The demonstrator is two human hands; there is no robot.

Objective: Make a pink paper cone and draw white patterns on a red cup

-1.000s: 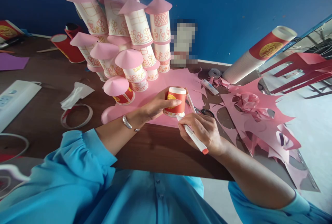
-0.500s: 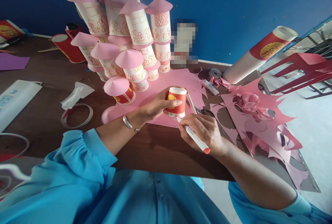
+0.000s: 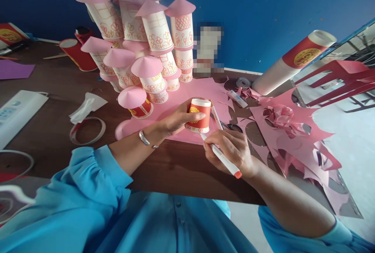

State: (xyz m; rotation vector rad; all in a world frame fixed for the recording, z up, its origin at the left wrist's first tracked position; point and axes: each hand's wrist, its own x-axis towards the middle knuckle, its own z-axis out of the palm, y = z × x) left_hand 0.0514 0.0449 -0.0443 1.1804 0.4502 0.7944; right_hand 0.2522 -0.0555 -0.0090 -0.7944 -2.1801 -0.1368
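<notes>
A red cup with a yellow emblem and patterned white lower band sits nearly upright in the left grip. A white, orange-ended marker slants in the right grip, tip just beside the band.

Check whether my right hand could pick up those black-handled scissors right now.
Probably not without setting something down: the right hand has a white marker in its grip, though the scissors lie close by, partly showing just beyond it.
</notes>
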